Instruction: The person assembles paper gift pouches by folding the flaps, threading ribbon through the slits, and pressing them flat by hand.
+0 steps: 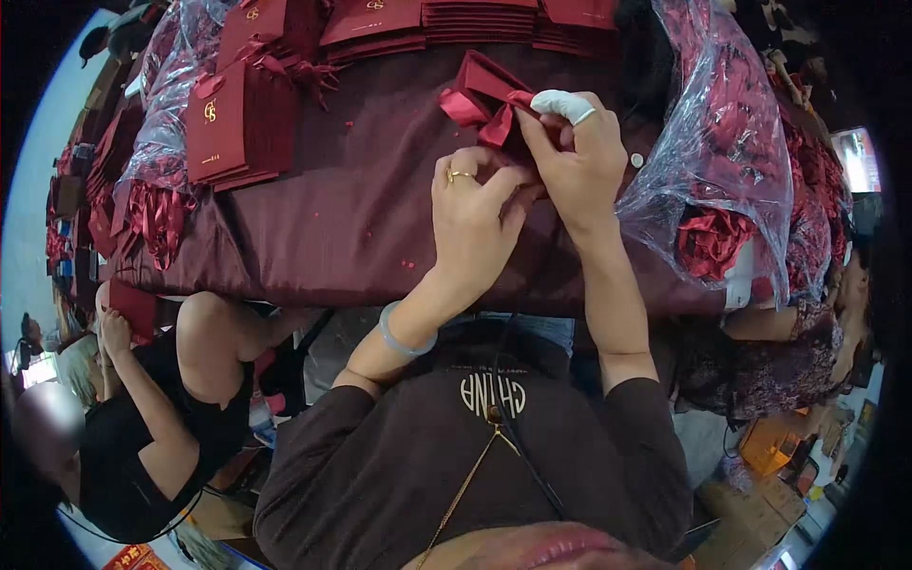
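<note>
A small dark red gift bag (486, 80) with a shiny red ribbon (496, 127) is on the cloth in front of me, partly covered by my hands. My right hand (581, 157), with a white finger cover (562, 104) on one finger, pinches the ribbon by the bag's upper part. Curled just below the bag, my left hand (475, 217) wears a gold ring and has thumb and fingers pressed together. What lies between those left fingers is hidden.
Stacked red gift bags (242, 123) stand at the left, with more flat stacks (475, 24) along the far side. Clear plastic sacks of red ribbons (731, 133) flank the table. A white round piece (637, 161) lies on the tablecloth (332, 214). Another person (157, 408) sits at left holding a red piece.
</note>
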Motion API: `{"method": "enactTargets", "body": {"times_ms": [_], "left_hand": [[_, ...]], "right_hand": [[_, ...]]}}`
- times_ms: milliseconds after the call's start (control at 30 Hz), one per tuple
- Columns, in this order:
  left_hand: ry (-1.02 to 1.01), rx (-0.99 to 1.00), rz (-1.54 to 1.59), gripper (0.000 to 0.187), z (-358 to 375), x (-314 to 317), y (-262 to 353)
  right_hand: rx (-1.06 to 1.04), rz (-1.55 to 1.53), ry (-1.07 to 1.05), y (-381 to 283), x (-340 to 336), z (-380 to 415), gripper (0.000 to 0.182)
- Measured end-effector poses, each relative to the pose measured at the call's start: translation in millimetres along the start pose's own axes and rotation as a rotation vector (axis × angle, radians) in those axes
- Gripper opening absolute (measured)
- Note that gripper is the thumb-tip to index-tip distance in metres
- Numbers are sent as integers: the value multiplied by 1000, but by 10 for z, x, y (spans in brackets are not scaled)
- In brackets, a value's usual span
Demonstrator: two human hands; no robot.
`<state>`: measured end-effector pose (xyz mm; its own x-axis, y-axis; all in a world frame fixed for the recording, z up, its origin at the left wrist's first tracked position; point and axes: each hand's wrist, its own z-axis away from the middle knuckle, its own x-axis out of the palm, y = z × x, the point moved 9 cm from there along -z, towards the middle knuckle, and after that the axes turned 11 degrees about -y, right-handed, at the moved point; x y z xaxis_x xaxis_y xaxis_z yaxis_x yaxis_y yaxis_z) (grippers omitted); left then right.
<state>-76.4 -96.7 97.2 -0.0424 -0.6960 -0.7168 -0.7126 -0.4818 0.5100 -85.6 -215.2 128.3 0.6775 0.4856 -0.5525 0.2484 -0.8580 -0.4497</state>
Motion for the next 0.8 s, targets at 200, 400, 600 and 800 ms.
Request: {"method": "enactTargets", "body": {"times_ms": [200,400,600,800], "left_hand": [[-125,24,225,16,212,32,-133],[-186,-151,313,17,372,-19,-203],[91,-95,28,30,164,-312,-112],[215,72,-86,25,150,-429,146]], "right_hand": [[-104,183,109,15,-227,-69,26],[-114,90,22,-52,-57,-26,23],[-3,-152,-23,28,60,-14,16],[214,-508,-105,226,133,5,14]]}}
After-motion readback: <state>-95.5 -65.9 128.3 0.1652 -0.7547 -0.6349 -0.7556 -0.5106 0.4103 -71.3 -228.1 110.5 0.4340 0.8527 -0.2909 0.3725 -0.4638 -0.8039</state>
